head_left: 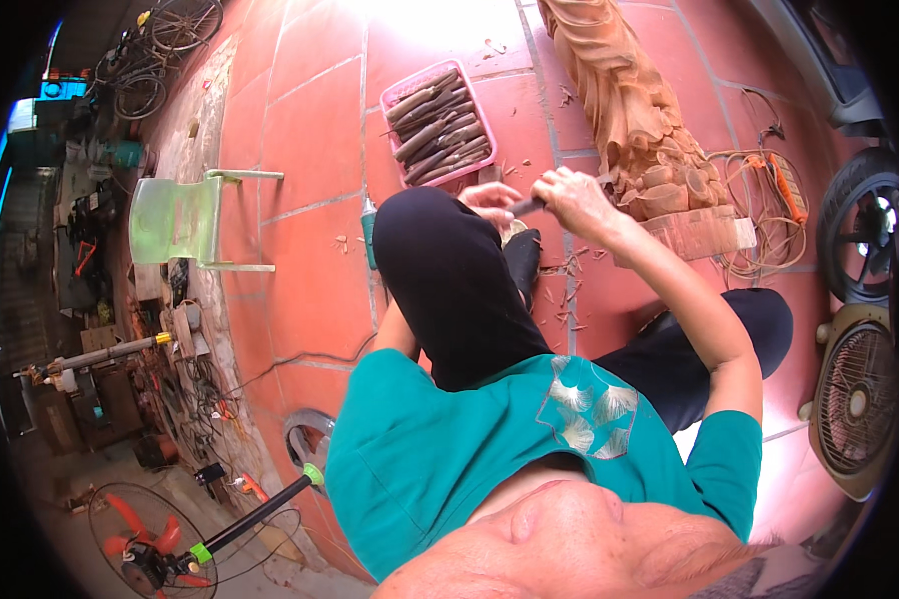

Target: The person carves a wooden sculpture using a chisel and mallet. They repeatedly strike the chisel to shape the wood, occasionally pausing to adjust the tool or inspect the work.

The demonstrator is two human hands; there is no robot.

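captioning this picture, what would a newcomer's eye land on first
The big carved wooden piece stands out, upper right of centre. To its left, a pink basket full of handled tools; just below them, the right hand holds a small dark tool beside the left hand.

Bright glare (440, 35) on red floor tiles (315, 130); pale green chair (173, 222) at left, box fan (855, 403) at right

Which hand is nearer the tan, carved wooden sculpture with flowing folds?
Right. The right hand is just left of the sculpture; the left hand is farther left, beside the black-trousered knee.
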